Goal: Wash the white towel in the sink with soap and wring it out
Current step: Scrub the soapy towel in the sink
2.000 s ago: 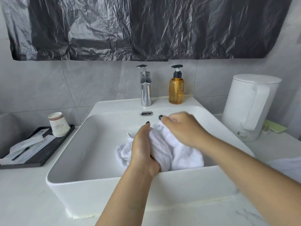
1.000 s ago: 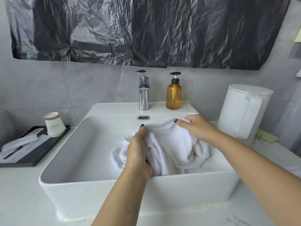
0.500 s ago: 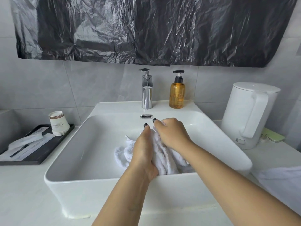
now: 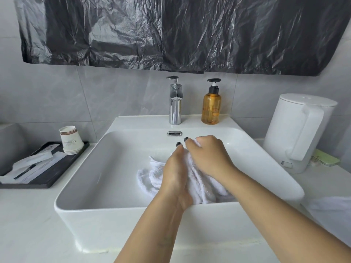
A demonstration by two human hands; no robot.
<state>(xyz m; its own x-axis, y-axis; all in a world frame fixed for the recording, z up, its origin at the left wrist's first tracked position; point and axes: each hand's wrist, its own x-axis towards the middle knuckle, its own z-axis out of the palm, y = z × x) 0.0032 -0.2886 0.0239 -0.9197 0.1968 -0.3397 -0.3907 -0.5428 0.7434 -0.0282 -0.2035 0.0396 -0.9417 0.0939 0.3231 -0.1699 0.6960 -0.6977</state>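
The white towel lies bunched in the white rectangular sink. My left hand grips the towel's middle, fingers curled round the folds. My right hand grips the upper part of the towel right beside the left hand, the two touching. Loose towel ends spread to the left and lower right of my hands. An amber soap bottle with a black pump stands on the sink's back ledge, right of the chrome tap. No water runs from the tap.
A white lidded bin stands right of the sink with a green item behind it. On the left, a black tray carries stacked paper cups and wrapped packets. Another white cloth lies at the right edge.
One second ago my hands held the towel spread apart; they have come together and bunched it between them. Since half a second ago they have hardly moved.
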